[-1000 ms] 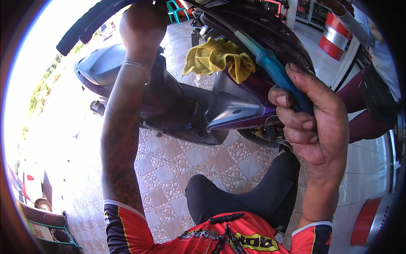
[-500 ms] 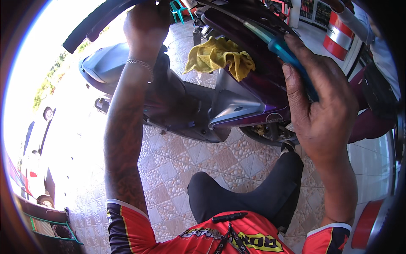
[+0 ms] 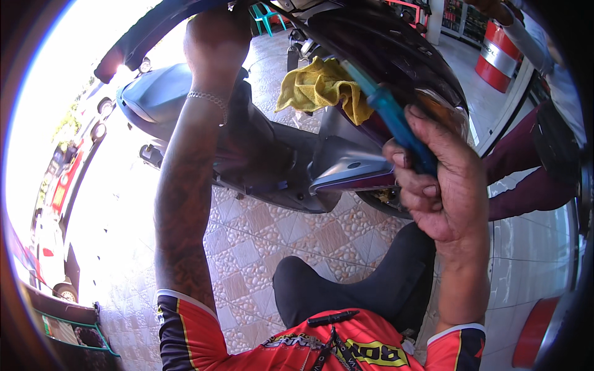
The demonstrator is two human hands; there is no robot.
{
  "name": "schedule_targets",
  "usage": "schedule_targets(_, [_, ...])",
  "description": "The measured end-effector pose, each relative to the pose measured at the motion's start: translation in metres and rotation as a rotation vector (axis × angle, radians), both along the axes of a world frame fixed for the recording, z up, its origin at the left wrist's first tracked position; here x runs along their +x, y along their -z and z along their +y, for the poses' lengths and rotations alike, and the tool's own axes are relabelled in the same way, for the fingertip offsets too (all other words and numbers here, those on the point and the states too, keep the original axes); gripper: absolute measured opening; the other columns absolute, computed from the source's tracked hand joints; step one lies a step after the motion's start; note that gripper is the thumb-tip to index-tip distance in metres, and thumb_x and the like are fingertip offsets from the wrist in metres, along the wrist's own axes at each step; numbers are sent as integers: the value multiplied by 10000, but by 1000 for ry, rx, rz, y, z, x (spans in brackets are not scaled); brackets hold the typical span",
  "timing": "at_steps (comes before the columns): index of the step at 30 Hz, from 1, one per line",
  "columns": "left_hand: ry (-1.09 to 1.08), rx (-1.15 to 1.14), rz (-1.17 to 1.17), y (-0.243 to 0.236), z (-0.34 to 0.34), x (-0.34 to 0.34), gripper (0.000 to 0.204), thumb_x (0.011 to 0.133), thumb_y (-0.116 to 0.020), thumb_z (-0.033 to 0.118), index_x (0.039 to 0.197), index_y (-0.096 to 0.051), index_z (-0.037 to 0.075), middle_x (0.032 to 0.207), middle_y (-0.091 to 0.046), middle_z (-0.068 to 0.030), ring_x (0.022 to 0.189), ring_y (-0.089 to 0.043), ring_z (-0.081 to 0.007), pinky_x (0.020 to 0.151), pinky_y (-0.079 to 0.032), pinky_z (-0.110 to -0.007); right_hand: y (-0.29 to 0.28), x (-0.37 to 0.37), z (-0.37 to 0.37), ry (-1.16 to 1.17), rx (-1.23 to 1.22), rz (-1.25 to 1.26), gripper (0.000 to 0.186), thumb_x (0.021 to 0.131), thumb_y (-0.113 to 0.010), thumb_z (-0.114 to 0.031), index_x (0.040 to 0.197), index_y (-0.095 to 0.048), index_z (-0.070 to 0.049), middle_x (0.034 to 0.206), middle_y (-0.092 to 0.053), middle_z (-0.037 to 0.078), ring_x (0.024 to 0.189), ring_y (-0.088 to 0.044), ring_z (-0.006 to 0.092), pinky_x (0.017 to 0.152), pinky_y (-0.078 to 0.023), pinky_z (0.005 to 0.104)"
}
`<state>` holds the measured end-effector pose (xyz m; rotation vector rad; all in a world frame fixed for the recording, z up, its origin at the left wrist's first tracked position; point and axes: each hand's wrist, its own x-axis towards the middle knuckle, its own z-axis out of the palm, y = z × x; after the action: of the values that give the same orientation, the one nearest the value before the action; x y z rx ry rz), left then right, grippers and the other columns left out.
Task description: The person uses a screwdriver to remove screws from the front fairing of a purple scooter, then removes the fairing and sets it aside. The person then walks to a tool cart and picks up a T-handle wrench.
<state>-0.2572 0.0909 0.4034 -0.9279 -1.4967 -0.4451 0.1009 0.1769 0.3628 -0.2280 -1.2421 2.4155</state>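
My right hand [image 3: 448, 176] is closed round the translucent blue handle of a screwdriver [image 3: 399, 123]. Its pale shaft points up and left, in front of the dark purple scooter [image 3: 356, 167] and beside a crumpled yellow cloth [image 3: 318, 86] draped on the bodywork. At the top, my left hand [image 3: 218, 40] reaches up to the scooter's upper part, next to a long dark curved piece [image 3: 145, 34]. The fingers of that hand are out of sight, so its grip does not show.
A person in maroon trousers [image 3: 526, 164] stands close on the right. Behind are a red and white drum [image 3: 498, 55] and a teal plastic chair [image 3: 266, 17]. Another red drum [image 3: 535, 334] is at lower right. The floor is patterned tile [image 3: 247, 250].
My right hand has drawn down and left with the screwdriver, its fingers now curled round the handle. The dark panel by the screwdriver has shifted. My left hand has barely moved.
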Motion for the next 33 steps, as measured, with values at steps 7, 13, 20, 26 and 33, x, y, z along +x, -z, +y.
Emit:
schedule_targets(7, [4,1,-19,2,-2,2,470,883,-547,-2,1342,-557,100,1250,-525,-135,1044,-560,-249,836,-490,-320,-5,2,13,-228,-274,82,261,1012,-557,-248,1140,-558,-21,916,-551,119,500,-469,50,340,-276,120])
schedule_targets(13, [0,3,-26,3,-1,3,478,881,-542,-12,1347,-553,93,1274,-513,-142,1068,-553,-254,855,-486,-322,-23,14,1,73,384,-54,307,936,-651,-202,1105,-584,45,977,-621,144,760,-611,130,435,-461,211])
schedule_targets(20, [-13,7,-12,2,0,2,486,878,-536,-23,1352,-548,86,1302,-500,-149,1097,-545,-259,878,-482,-324,-2,1,-18,746,1642,-134,324,935,-657,-92,1244,-623,-4,997,-677,67,810,-631,113,668,-523,248])
schedule_targets(26, [-13,1,-3,1,2,-1,494,875,-532,-33,1356,-544,79,1326,-489,-156,1122,-538,-264,897,-478,-326,-8,-15,-16,602,1086,49,337,999,-592,-191,1296,-622,-35,918,-660,66,686,-564,62,535,-463,199])
schedule_targets(33, [5,6,-4,4,-3,2,503,873,-526,-44,1361,-539,72,1355,-476,-164,1151,-529,-270,920,-474,-328,-13,-11,-2,-281,-357,99,358,1066,-435,-263,1228,-462,55,945,-498,137,564,-461,49,313,-306,148])
